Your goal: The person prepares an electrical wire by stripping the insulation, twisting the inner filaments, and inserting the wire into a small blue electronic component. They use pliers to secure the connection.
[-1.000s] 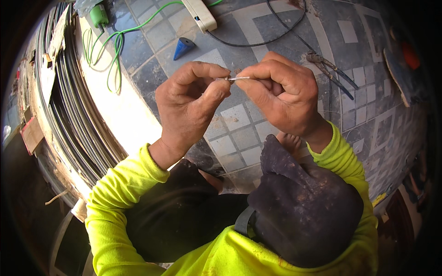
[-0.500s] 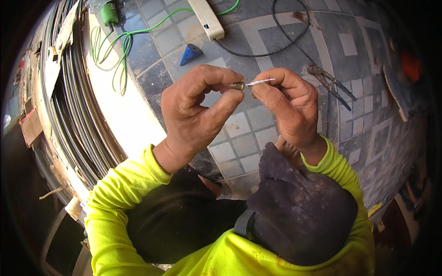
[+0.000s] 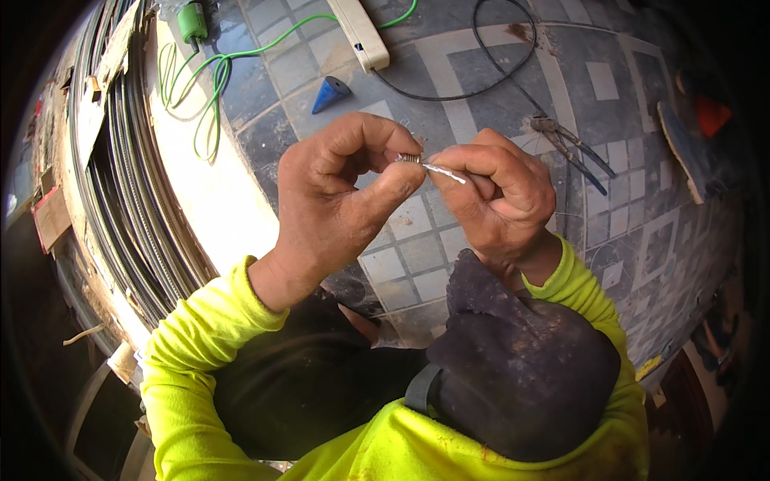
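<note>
My left hand (image 3: 329,208) pinches a small threaded metal piece (image 3: 407,158) between thumb and forefinger, the other fingers curled behind. My right hand (image 3: 501,200) is closed at its tip on a thin, pale twisted strand (image 3: 445,173), whose free end slants down to the right. The two sets of fingertips almost meet; whether the strand enters the metal piece is too small to tell. Beyond them on the tiled floor (image 3: 401,216) lie a blue cone (image 3: 329,97) and, to the right, pliers (image 3: 585,160) with dark blue handles.
A pale power strip (image 3: 357,36) with a black cable lies at the top, near a green plug (image 3: 192,24) and looped green cord. Long dark bundled strips (image 3: 128,192) line the left side. A worn board (image 3: 680,152) lies at the right edge. My dark-clothed legs fill the lower middle.
The threaded piece has come into view at my left fingertips. Both hands have shifted slightly down in the picture, and the strand's free end has swung from level to slanting downward.
</note>
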